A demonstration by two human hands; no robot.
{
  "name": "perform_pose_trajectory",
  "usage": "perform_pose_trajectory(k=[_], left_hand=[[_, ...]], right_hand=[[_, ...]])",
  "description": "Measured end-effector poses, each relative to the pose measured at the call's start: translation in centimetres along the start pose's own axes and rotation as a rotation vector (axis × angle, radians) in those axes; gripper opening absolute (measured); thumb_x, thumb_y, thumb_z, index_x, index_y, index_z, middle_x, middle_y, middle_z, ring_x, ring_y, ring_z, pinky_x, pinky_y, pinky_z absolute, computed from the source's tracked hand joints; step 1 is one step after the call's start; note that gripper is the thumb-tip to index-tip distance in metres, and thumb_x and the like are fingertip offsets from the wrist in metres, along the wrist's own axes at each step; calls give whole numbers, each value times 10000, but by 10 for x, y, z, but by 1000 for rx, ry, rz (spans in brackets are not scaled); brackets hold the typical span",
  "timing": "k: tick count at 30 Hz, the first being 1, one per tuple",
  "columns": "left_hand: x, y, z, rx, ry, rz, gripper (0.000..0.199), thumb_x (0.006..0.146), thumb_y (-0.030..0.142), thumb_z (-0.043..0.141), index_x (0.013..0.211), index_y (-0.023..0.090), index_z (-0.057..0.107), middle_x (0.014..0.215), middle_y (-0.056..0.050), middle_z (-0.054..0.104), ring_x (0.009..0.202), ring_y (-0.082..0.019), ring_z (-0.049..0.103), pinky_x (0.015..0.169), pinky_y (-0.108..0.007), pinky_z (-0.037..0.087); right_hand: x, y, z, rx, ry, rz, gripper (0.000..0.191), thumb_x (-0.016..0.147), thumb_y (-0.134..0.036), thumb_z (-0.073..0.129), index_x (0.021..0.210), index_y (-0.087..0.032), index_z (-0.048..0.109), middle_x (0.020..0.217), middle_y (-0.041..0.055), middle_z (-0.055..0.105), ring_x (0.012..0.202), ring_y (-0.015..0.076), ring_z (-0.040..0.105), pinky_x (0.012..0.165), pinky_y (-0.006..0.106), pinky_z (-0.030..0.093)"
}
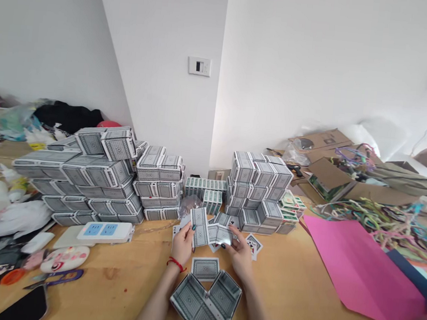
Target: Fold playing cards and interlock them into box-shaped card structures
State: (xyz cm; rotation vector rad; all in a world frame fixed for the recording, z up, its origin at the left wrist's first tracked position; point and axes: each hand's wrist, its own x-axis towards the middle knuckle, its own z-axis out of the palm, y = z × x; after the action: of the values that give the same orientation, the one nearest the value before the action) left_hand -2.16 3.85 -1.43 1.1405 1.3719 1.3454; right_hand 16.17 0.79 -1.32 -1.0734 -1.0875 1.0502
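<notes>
My left hand (183, 243), with a red cord at the wrist, pinches a grey-backed playing card (200, 227) between thumb and fingers. Opposite it, my right hand (241, 255) has its thumb and index finger closed on a second playing card (224, 234), which looks bent. Behind and below the hands lie several loose cards (253, 245), some face up. One playing card (205, 268) rests face down just nearer to me. Between my forearms stands an open heart-shaped box (188, 294) built from cards.
Blocks of folded cards form a stack at left (102, 174) and another at right (258, 184). A white power strip (106, 231), a box cutter (65, 277) and a phone (25, 307) lie left. Pink paper (361, 275) and tangled cords (375, 223) occupy the right.
</notes>
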Motion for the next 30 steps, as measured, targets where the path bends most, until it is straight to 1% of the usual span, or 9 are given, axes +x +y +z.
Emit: perform_pose_trajectory(k=[4, 9, 12, 17, 23, 27, 30], left_hand=[[0, 4, -1, -7, -14, -25, 523, 688, 410, 516, 1093, 81, 556, 432, 45, 440, 320, -80, 339, 319, -215, 292], [1, 7, -2, -26, -25, -42, 529, 676, 423, 533, 1077, 81, 570, 410, 51, 419, 311, -81, 346, 310, -214, 289], [2, 5, -3, -16, -35, -33, 534, 684, 430, 519, 1088, 85, 564, 425, 47, 432, 313, -74, 339, 312, -210, 291], [4, -2, -7, 12, -100, -10, 541, 697, 451, 497, 1103, 99, 554, 427, 61, 412, 316, -65, 333, 328, -205, 300], [5, 0, -9, 6, -98, -59, 603, 704, 424, 481, 1160, 30, 486, 449, 56, 419, 325, -62, 320, 323, -206, 290], [4, 2, -9, 18, -104, -67, 599, 704, 401, 479, 1157, 10, 482, 479, 40, 452, 331, -58, 319, 324, -206, 285], [4, 3, -10, 18, -96, -66, 588, 700, 403, 487, 1155, 31, 493, 484, 36, 467, 326, -56, 322, 324, -205, 283]], right_hand=[[0, 0, 0, 8, 0, -1, 498, 606, -259, 640, 1089, -208, 533, 1269, 114, 437, 999, 255, 546, 824, 391, 447], [-1, -1, -1, 2, -15, 14, 497, 619, -248, 631, 1104, -221, 527, 1297, 104, 407, 919, 235, 584, 782, 374, 470], [0, 1, -3, 26, -21, 23, 488, 619, -243, 629, 1096, -222, 532, 1311, 95, 392, 910, 228, 585, 778, 363, 472], [1, 5, -6, 54, -29, 62, 481, 586, -215, 647, 1060, -219, 558, 1335, 88, 363, 903, 229, 585, 742, 339, 484], [0, 1, -6, 39, -50, 86, 464, 590, -205, 646, 1048, -224, 577, 1339, 80, 362, 878, 223, 592, 719, 334, 491], [0, 1, -8, 34, -75, 77, 454, 597, -195, 645, 1046, -227, 588, 1340, 75, 361, 966, 247, 561, 760, 349, 476], [2, 4, -10, 30, -87, 67, 433, 593, -209, 654, 1023, -220, 610, 1323, 79, 389, 1048, 271, 513, 791, 359, 462]])
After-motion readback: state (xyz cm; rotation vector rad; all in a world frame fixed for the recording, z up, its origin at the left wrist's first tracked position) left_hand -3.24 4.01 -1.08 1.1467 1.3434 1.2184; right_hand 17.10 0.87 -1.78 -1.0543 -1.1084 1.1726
